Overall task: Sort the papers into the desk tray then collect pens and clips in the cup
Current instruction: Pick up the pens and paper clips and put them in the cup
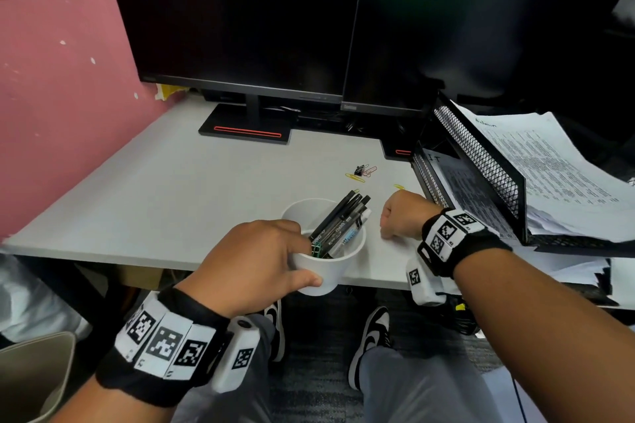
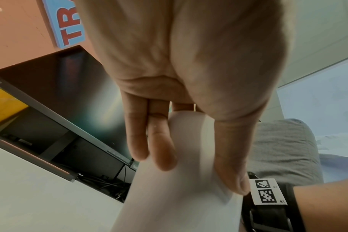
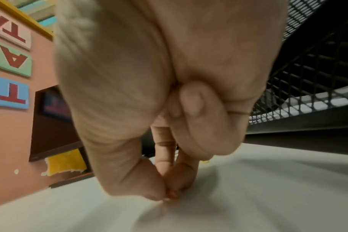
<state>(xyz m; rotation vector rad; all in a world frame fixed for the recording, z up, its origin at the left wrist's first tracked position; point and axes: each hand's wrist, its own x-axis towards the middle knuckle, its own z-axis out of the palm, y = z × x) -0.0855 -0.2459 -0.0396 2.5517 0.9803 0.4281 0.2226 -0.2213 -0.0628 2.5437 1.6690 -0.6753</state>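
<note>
My left hand (image 1: pixel 302 259) grips a white cup (image 1: pixel 330 273) at the desk's front edge, thumb on the near wall and fingers over the left rim. The left wrist view shows the same cup (image 2: pixel 185 188) under my fingers (image 2: pixel 163 150). Several black pens (image 1: pixel 343 223) and some clips stand inside. Just right of the cup, my right hand (image 1: pixel 395 220) is curled on the desk. Its thumb and forefinger (image 3: pixel 165 194) pinch a small orange paper clip, barely visible, at the surface. Loose clips (image 1: pixel 360 172) and a yellow clip (image 1: pixel 398 186) lie beyond.
A black mesh desk tray (image 1: pixel 481 161) holding printed papers (image 1: pixel 549 165) stands at the right. Two dark monitors (image 1: pixel 240 27) line the back, their stands (image 1: pixel 245 130) on the white desk (image 1: pixel 171 189). A pink wall is on the left. My knees are under the desk edge.
</note>
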